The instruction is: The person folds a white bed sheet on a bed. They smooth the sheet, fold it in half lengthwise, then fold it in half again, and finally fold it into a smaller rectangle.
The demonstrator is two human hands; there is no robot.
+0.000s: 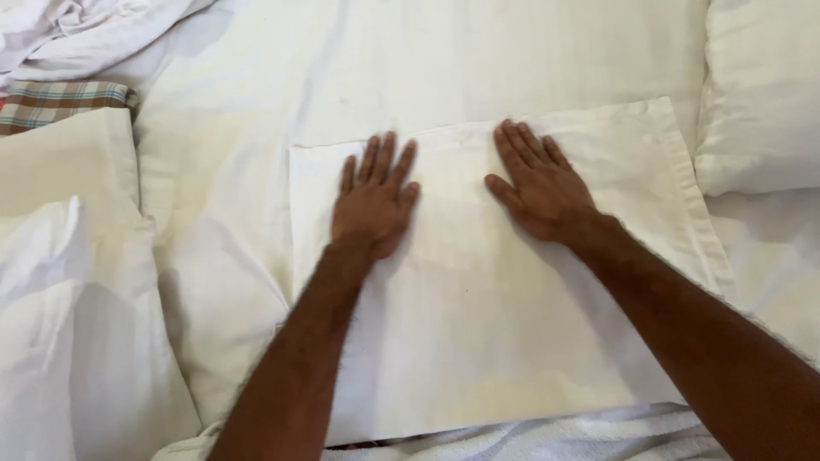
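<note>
We note the left hand lying flat, palm down, fingers spread slightly and pointing to 12 o'clock, pressed on the white pillowcase. The right hand is likewise fully open and flat on the same cloth, fingers angled toward 11 o'clock; neither hand grips anything. The pillowcase lies spread flat at frame centre on the white bed sheet, its hemmed edge running along 3 o'clock. At 2 o'clock we record a white pillow, just beside the pillowcase's corner. At 9 o'clock sits a cream pillow, and beyond it at 10 o'clock a checked cloth in brown and green. At 11 o'clock lies crumpled white linen. At 6 o'clock a white towel touches the pillowcase's near edge. No labels or packages seen.
</note>
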